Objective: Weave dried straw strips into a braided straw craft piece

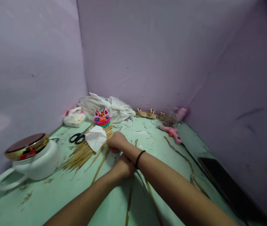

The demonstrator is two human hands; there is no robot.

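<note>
My right hand (117, 141) reaches across from the right, a black band (138, 159) round its wrist. Its fingers are closed on a dried straw strand (101, 166) that trails toward the near left. Below and partly behind that wrist, my left hand (125, 166) is closed round more straw strands (130, 197), which run out beneath it toward the near edge. The right forearm hides most of the left fingers. Just left of my hands lies a fanned bundle of straw (78, 158) with a crumpled white paper (96, 138) on top.
Black-handled scissors (78, 138) lie by the straw. At left stands a white pot (38, 163) with a gold-rimmed lid. Behind are a colourful crafted animal face (102, 119), plastic bag (110, 106) and braided straw piece (147, 114). A pink glue gun (172, 133), twisted cord (182, 157) and black phone-like slab (225, 182) lie right.
</note>
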